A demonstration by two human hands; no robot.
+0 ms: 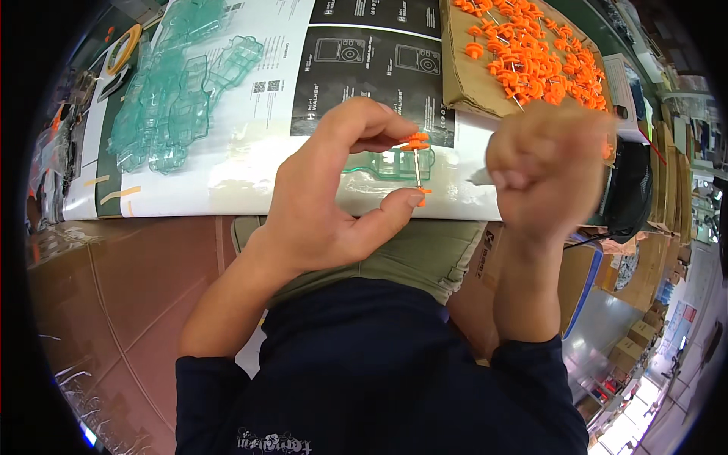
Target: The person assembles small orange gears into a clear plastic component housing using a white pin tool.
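Observation:
My left hand (326, 182) pinches a small orange plastic part with a metal shaft (416, 168) between thumb and fingers. The shaft stands upright in the picture, with orange discs at its far end and a smaller orange piece by my thumb. Beneath it on the table lies a translucent teal plastic piece (388, 164), partly hidden by that hand. To the right, my right hand (546, 163) is closed and smeared by motion. A small greyish tip (481, 177) shows beside its fingers; what it belongs to is unclear.
A cardboard tray (472, 91) heaped with similar orange parts (531, 68) stands at the far right. Several teal plastic pieces (171, 106) lie at the left on white and black printed sheets (368, 76). Scissors with a yellow handle (125, 49) lie far left. A black bag (629, 186) sits at right.

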